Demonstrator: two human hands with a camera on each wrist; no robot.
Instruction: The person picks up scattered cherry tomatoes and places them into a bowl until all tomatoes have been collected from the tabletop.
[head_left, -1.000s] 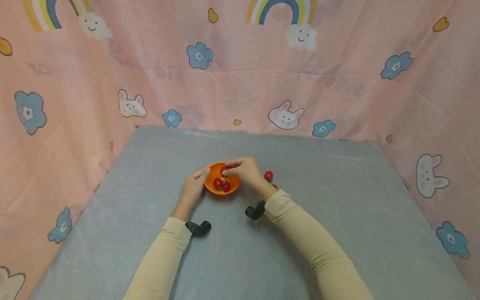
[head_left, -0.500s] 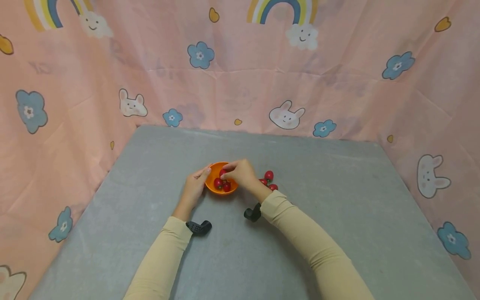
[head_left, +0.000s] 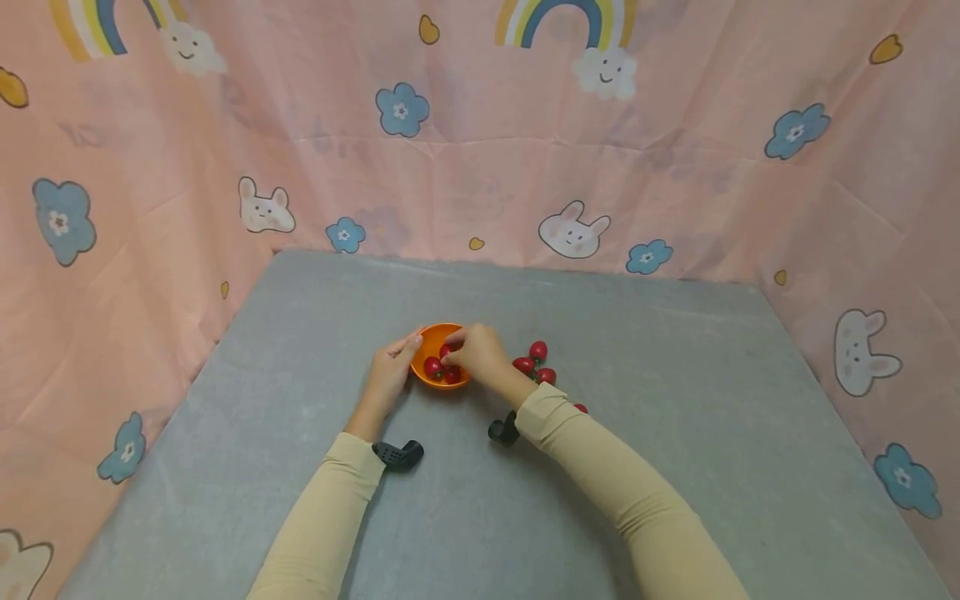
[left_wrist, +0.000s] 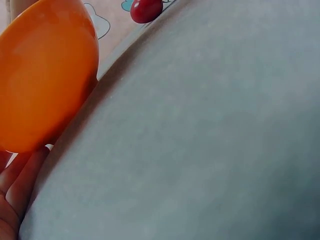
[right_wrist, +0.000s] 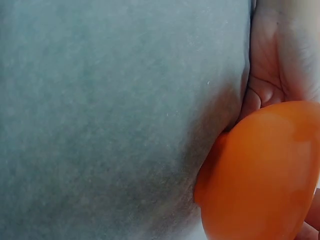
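An orange bowl (head_left: 428, 333) stands tilted toward me on the table, also seen from outside in both wrist views. With thumb on the rim and fingers beneath its side, my left hand (head_left: 387, 372) holds it at the left; in the left wrist view those fingers (left_wrist: 22, 182) lie under the orange wall. My right hand (head_left: 483, 357) reaches in over the right rim and pinches a small red cherry tomato (head_left: 446, 350). Below it in the bowl lie a cherry tomato (head_left: 432, 367) and another tomato (head_left: 452, 375), partly behind my fingertips.
Several loose cherry tomatoes (head_left: 537, 352) lie right of my right wrist on the grey table (head_left: 300, 350); one tomato (head_left: 581, 408) is mostly hidden by the sleeve. A pink patterned curtain (head_left: 480, 192) hangs around the back and sides. Black devices (head_left: 397, 455) sit on the wrists.
My right hand has sunk deeper into the bowl with its tomato, shifting slightly right and down. More loose tomatoes show beside that wrist. My left hand keeps its hold on the bowl.
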